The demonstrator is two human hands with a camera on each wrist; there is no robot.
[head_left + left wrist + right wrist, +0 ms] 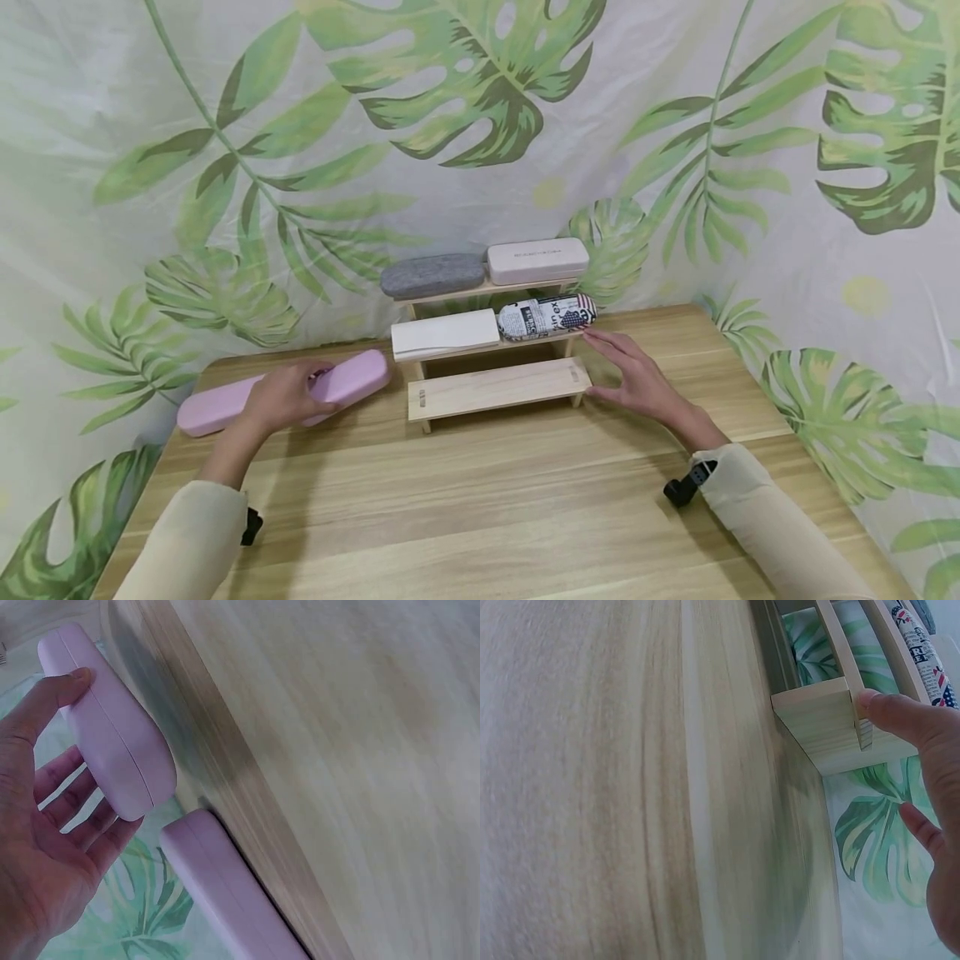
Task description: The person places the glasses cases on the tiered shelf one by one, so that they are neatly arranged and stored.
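My left hand [283, 395] grips a lilac glasses case [352, 379] [120, 727], its thumb on one side and the fingers on the other. A second lilac glasses case [216, 408] [229, 892] lies on the table just left of that hand. At the right end of a three-tier wooden rack [498, 387], my right hand [637, 379] has its fingers stretched out. In the right wrist view, the thumb [889, 709] touches the rack's end. No case sits on the bottom tier.
A grey felt case [433, 276] and a white case [538, 260] stand on the top tier. The middle tier bears a white flap case [446, 333] and a printed case [547, 317]. A leaf-patterned cloth [480, 125] hangs behind the wooden table [480, 517].
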